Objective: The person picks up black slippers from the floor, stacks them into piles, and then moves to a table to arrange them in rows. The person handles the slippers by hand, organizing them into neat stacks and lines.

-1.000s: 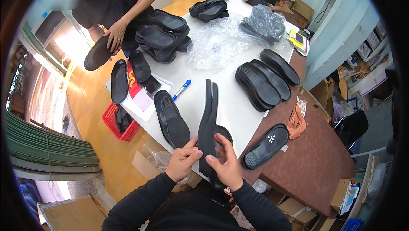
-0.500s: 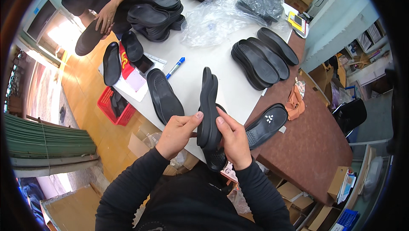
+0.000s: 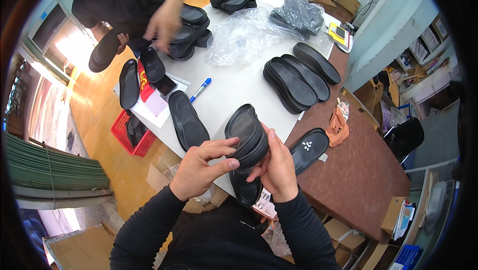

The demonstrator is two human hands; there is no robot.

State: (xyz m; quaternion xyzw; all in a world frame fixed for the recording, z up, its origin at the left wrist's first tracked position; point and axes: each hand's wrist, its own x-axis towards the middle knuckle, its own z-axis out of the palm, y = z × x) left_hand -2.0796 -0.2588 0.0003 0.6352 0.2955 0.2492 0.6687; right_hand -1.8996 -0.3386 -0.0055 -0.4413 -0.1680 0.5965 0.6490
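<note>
A red basket stands on the floor at the far left, beside the white table. On the table's near left edge lie two single black soles, with a blue pen just past them. Another person's hand hovers over a stack of soles farther back.

At the table's near edge, the left hand grasps a pair of black soles pressed together, its thumb and fingers closed on their lower left side. The right hand clasps the same pair from the right, fingers curled around the edge. A further sole lies beneath the hands.

To the right, an insole rests on the brown table. Three soles lie side by side farther back, behind them clear plastic bags.
</note>
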